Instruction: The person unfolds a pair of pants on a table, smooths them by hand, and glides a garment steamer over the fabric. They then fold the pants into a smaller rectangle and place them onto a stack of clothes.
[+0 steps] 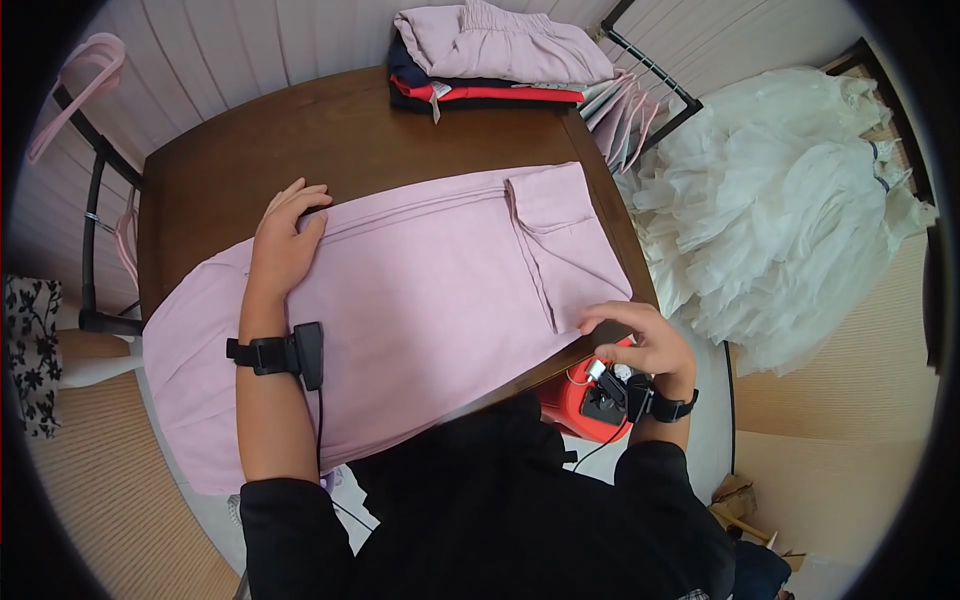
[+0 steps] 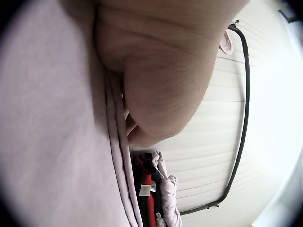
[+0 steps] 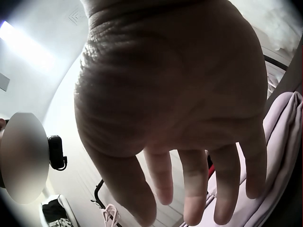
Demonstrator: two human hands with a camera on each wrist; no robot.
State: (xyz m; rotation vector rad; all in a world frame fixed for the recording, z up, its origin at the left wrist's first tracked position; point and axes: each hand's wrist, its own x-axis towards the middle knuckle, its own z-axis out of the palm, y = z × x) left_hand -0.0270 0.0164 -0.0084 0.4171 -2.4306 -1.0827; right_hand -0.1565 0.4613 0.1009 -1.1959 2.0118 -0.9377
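Note:
A pale pink garment [image 1: 420, 280] lies spread across the brown table, its right end folded back into a wide flap [image 1: 565, 235]. My left hand [image 1: 290, 240] rests at its far edge, where several layers of cloth run side by side. In the left wrist view the heel of that hand [image 2: 161, 90] lies against the layered edge, and most of the fingers are hidden. By the near right corner is my right hand [image 1: 650, 340], fingertips right at the cloth. Its fingers [image 3: 194, 189] are spread apart and hold nothing in the right wrist view.
Folded clothes [image 1: 500, 50] in pink, red and dark colours are stacked at the table's [image 1: 300, 130] far right. A red stool [image 1: 590, 415] carrying cables stands below the near edge. White tulle gowns [image 1: 750, 220] hang at the right. Black rack bars [image 1: 95, 210] stand at the left.

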